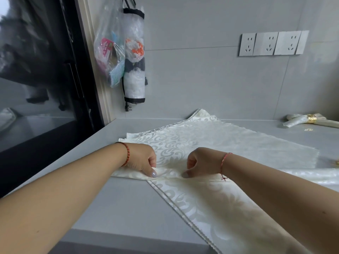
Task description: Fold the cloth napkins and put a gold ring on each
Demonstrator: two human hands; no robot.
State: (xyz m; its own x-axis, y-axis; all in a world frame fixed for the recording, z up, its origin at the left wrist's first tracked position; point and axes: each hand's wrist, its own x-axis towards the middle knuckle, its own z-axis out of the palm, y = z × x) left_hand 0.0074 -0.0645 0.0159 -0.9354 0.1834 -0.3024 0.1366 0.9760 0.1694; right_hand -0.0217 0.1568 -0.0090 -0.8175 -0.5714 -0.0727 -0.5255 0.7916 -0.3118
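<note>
Head view: a cream patterned napkin (211, 143) is spread on the grey worktop (117, 204), one corner folded toward the near edge. A narrow fold across its middle is pinched by the left hand (142, 160) and the right hand (202, 163), each grip closed on the cloth with fingers curled. A finished napkin roll (295, 121) with a gold ring (312, 118) is seen at far right.

I see a cream napkin (211, 142) with a pale scrolling floral weave on the grey worktop (119, 204). Beyond the napkin, to its right, a rolled cream napkin (295, 121) wears a gold ring (311, 118). Red braided bracelets circle both wrists.
</note>
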